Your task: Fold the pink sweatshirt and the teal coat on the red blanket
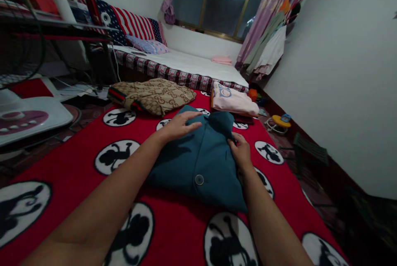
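A teal buttoned garment (198,162) lies partly folded on a red blanket (77,166) printed with black-and-white cartoon circles. My left hand (180,125) rests flat on its upper left part, fingers stretched out toward the collar. At the garment's right edge, my right hand (240,150) has its fingers curled into a pinch on a fold of the cloth. A single round button (199,180) shows near the garment's front.
A folded beige patterned garment (153,96) and a folded pink-white one (232,100) lie at the blanket's far end. Behind them is a bed (198,65) with pillows. A fan base (25,117) stands left; a yellow toy (279,123) and dark stool (310,148) sit right.
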A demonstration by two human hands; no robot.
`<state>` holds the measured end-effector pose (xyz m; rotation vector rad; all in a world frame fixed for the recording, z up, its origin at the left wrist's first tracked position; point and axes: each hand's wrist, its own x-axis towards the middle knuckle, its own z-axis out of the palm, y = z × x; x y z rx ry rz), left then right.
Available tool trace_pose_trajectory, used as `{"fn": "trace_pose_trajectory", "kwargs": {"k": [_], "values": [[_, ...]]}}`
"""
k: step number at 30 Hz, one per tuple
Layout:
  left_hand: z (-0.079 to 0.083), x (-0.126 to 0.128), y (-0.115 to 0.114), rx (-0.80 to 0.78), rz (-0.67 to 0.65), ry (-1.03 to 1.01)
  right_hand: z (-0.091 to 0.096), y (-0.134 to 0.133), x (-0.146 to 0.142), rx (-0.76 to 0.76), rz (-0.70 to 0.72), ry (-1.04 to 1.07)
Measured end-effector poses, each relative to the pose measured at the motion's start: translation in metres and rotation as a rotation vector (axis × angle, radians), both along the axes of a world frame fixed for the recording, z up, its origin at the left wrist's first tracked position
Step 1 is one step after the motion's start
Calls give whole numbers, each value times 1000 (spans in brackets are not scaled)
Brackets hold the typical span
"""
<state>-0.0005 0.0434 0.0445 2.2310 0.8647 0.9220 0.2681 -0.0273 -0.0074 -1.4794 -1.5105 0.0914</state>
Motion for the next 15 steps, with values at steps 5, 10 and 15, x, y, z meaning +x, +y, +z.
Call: {"fn": "trace_pose_trajectory", "kwargs": {"k": [5,10,15], "values": [[-40,12,-9,3,55,508,-7,-4,8,-130,-93,77],[-50,11,-10,38,72,550,16,-44,5,-160,-96,187],[-47,9,-8,44,53,481,45,-116,2,-507,174,99]]}}
